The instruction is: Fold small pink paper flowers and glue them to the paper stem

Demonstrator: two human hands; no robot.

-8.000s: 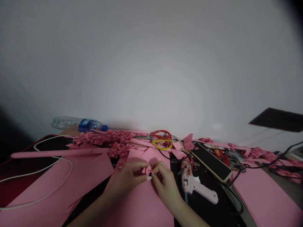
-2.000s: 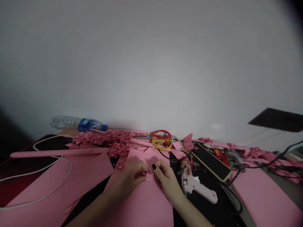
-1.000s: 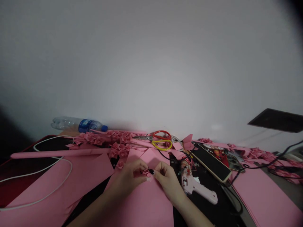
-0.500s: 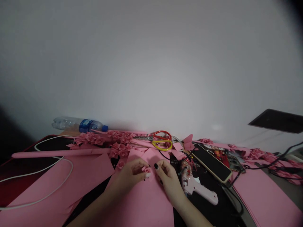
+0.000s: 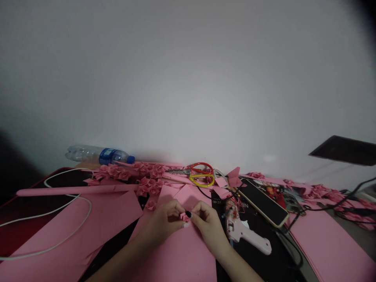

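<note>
The pale wall (image 5: 188, 86) rose behind everything, so all my things sat low on the dark worktop (image 5: 252, 268). A long pink sheet (image 5: 185, 254) lay straight under my hands, likely as a flat place to work over, with loose sheets (image 5: 58, 231) to the left and a stack (image 5: 331, 239) to the right, both out of my elbows' way. A rolled pink tube (image 5: 76, 190) lay across the left sheets, and a plastic bottle (image 5: 108, 155) rested on its side by the wall. My left hand (image 5: 164, 220) was narrow, thumb and fingers holding the piece steady; my right hand (image 5: 210, 227) was narrow too, its thumb against the piece's right edge, though I could not tell whether it gripped. The glue gun (image 5: 242, 232) lay near my right wrist beside the phone (image 5: 266, 203), with a black cable (image 5: 346, 200) crowding that side. Scissors (image 5: 188, 171) rested at the back among paper flowers (image 5: 149, 184), which hemmed in the space ahead. Smallest, between my fingertips above the sheet, was the folded pink piece (image 5: 184, 216)
</note>
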